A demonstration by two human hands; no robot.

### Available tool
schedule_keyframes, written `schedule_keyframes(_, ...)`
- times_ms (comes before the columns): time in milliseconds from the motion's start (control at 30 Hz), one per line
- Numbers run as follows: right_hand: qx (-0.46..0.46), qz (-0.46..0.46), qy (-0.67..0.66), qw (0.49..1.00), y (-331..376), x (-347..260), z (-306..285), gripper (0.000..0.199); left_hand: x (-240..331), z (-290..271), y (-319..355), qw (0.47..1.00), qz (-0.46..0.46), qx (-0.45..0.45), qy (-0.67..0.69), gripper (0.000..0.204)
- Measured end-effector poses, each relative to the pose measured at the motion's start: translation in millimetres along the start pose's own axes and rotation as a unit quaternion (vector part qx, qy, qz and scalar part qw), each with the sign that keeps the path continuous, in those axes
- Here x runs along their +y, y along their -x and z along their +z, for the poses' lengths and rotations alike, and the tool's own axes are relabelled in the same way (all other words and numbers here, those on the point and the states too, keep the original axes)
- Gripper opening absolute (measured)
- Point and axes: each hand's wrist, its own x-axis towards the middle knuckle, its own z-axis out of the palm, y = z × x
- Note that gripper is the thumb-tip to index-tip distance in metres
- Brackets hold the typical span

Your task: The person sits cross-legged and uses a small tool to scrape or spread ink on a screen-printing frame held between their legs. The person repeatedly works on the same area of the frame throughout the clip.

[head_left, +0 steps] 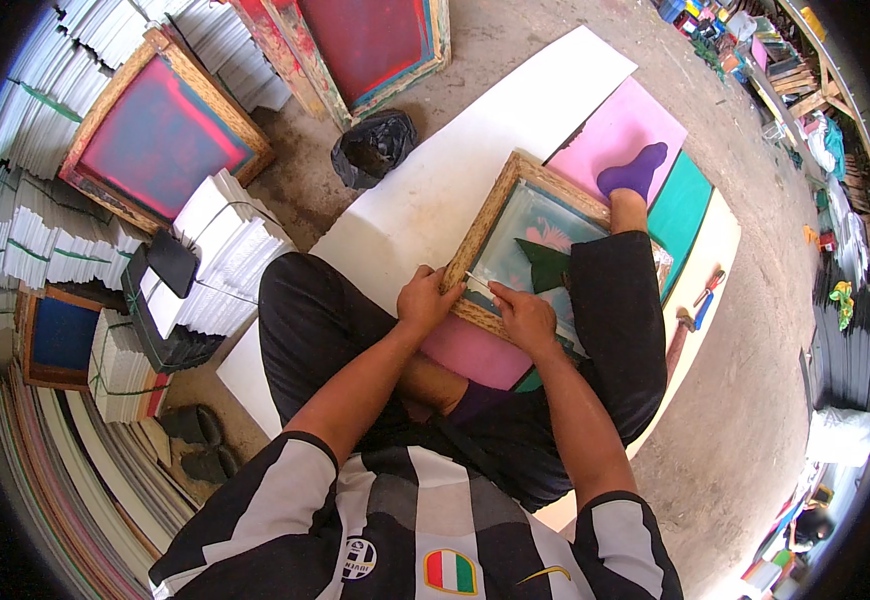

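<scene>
A wooden frame [485,225] lies tilted across my crossed legs, with a pale, glossy panel [505,222] inside it. On the panel are a pink flower shape [547,234] and a dark green pointed piece [543,263]. My left hand [426,302] is closed on the frame's left side near its lower corner. Inside that corner, my right hand [527,318] pinches a thin, pale stick-like tool [479,280]; its tip points toward my left fingers. The exact kind of tool is too small to make out. My right knee hides part of the frame's right side.
Under me lie white [545,90], pink [615,130] and green [683,200] sheets. A hammer [677,340] and red-and-blue handled tools [707,295] rest at the right edge. Leftward stand a black bag [375,148], a pink-stained screen frame [170,135] and tied paper stacks [220,250].
</scene>
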Motion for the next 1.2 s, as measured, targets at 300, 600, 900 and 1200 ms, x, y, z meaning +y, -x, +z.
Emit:
schedule_keyframes(300, -0.057, -0.012, 0.221, 0.973, -2.2, -34.0, -17.0, 0.043, -15.2, 13.8, -6.4, 1.0, 0.02, 0.009, -0.003, 0.05)
schedule_keyframes(600, -0.074, -0.012, 0.189, 0.979, -3.1, -28.2, -12.5, 0.047, -15.4, 10.5, -4.7, 1.0, 0.025, 0.005, 0.013, 0.048)
schedule_keyframes(900, -0.042, 0.025, -0.206, 0.977, -10.8, 18.3, 23.0, 0.035, -9.6, 9.8, -6.4, 0.999, 0.036, -0.001, 0.012, 0.047)
schedule_keyframes(1200, -0.116, 0.079, 0.067, 0.988, -6.3, -36.6, -21.2, 0.035, -20.2, 13.2, -8.1, 0.999, 0.033, -0.002, 0.026, 0.049)
